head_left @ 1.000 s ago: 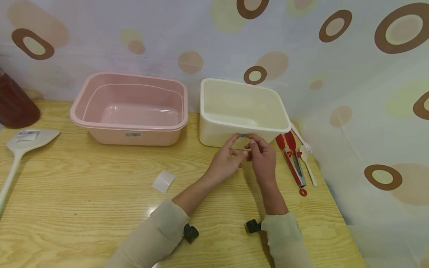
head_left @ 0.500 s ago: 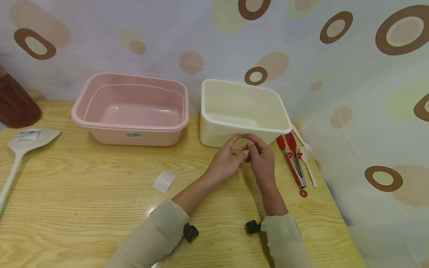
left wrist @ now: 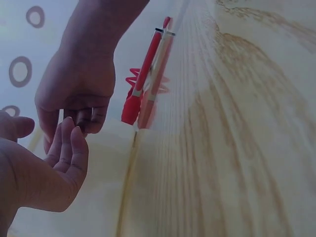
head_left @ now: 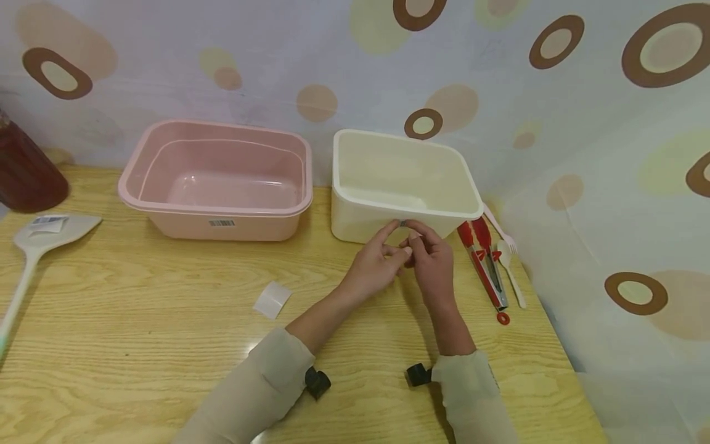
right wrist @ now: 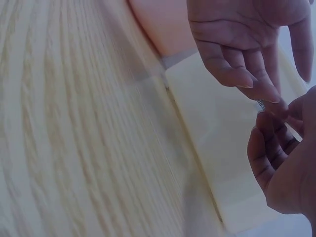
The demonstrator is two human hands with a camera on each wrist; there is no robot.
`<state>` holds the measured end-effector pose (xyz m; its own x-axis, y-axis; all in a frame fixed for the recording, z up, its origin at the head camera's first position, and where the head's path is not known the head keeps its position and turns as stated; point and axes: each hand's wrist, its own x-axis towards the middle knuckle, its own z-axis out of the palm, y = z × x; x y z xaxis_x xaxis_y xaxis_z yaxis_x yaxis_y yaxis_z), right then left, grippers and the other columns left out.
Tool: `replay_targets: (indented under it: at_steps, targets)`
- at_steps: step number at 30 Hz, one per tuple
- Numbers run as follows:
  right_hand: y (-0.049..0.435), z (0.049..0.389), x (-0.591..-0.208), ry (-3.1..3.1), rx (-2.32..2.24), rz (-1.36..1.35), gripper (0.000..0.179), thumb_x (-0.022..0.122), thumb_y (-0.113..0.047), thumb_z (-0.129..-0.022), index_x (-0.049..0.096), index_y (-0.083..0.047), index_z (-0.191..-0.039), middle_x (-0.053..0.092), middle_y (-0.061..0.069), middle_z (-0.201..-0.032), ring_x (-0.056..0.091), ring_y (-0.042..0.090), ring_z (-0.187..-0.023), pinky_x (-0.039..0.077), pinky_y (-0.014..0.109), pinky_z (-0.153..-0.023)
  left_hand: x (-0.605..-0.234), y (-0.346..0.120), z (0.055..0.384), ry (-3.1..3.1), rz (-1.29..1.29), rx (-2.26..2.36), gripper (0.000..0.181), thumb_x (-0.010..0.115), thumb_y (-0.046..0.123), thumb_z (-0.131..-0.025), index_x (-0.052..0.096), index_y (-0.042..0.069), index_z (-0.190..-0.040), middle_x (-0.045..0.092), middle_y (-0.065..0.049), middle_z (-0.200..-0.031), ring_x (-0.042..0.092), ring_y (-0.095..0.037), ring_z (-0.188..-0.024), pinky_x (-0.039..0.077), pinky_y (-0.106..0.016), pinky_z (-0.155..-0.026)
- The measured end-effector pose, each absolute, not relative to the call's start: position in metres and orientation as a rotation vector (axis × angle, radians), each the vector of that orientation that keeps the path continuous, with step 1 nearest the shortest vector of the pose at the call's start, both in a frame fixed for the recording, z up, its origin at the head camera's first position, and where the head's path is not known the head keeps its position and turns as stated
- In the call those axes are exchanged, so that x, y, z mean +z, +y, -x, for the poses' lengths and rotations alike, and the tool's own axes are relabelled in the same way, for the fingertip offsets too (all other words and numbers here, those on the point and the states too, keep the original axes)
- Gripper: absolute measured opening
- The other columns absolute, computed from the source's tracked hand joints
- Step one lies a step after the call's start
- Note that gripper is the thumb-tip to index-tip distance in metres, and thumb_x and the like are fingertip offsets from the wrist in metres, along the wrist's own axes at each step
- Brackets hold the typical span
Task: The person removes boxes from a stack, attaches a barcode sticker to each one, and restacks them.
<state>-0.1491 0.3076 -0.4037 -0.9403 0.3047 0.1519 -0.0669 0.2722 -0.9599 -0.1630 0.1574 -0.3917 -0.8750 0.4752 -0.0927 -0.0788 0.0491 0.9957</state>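
Observation:
A cream plastic bin stands against the wall, with a small barcode sticker on its front side. My left hand reaches to the sticker's left edge with the index fingertip; its other fingers are loosely bent. From the other side my right hand brings its index fingertip to the sticker, thumb bent close to the fingers. In the right wrist view, the barcode sticker shows partly between the two hands. Whether the right fingertips pinch its edge is hidden.
Left of the bin stands a pink basin. Red-handled tongs, a pale spoon and a pink fork lie right. A white paper piece, a white spatula and a dark red bottle lie or stand leftward.
Both hands stay at the bin's front. The index fingertips have drawn slightly closer together over the sticker, covering more of it; the right hand has shifted slightly left.

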Motion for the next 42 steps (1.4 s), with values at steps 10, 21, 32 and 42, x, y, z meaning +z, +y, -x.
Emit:
replay_targets:
  at_steps: [10, 21, 32, 42]
  targets:
    - [0.309, 0.151, -0.405, -2.207, 1.705, 0.230, 0.028, 0.053, -0.022, -0.105, 0.072, -0.014, -0.125, 0.067, -0.005, -0.079, 0.061, 0.009, -0.061, 0.055, 0.022, -0.062, -0.390, 0.156, 0.164, 1.915, -0.392, 1.889, 0.064, 0.060, 0.032, -0.102, 0.031, 0.033, -0.159, 0.075, -0.004, -0.109, 0.071, -0.035, -0.099, 0.046, -0.027, -0.063]
    - [0.305, 0.149, -0.409, -2.239, 1.666, 0.243, 0.028, 0.053, -0.022, -0.106, 0.072, -0.016, -0.126, 0.066, -0.007, -0.078, 0.062, 0.011, -0.062, 0.055, 0.022, -0.064, -0.394, 0.152, 0.166, 1.910, -0.394, 1.902, 0.063, 0.059, 0.031, -0.103, 0.031, 0.030, -0.160, 0.076, -0.009, -0.110, 0.072, -0.034, -0.096, 0.049, -0.027, -0.067]
    - [0.307, 0.148, -0.412, -2.282, 1.633, 0.265, 0.027, 0.053, -0.026, -0.106, 0.071, -0.020, -0.126, 0.064, -0.005, -0.079, 0.064, 0.011, -0.064, 0.056, 0.022, -0.065, -0.393, 0.152, 0.167, 1.865, -0.378, 1.878, 0.066, 0.060, 0.033, -0.102, 0.029, 0.032, -0.160, 0.075, -0.006, -0.108, 0.070, -0.038, -0.101, 0.046, -0.028, -0.068]
    - [0.310, 0.149, -0.412, -2.327, 1.625, 0.294, 0.030, 0.052, -0.023, -0.106, 0.070, -0.014, -0.128, 0.067, -0.009, -0.076, 0.064, 0.009, -0.062, 0.054, 0.020, -0.063, -0.397, 0.152, 0.167, 1.872, -0.352, 1.838, 0.067, 0.060, 0.032, -0.103, 0.027, 0.027, -0.161, 0.076, -0.007, -0.107, 0.070, -0.024, -0.085, 0.047, -0.027, -0.064]
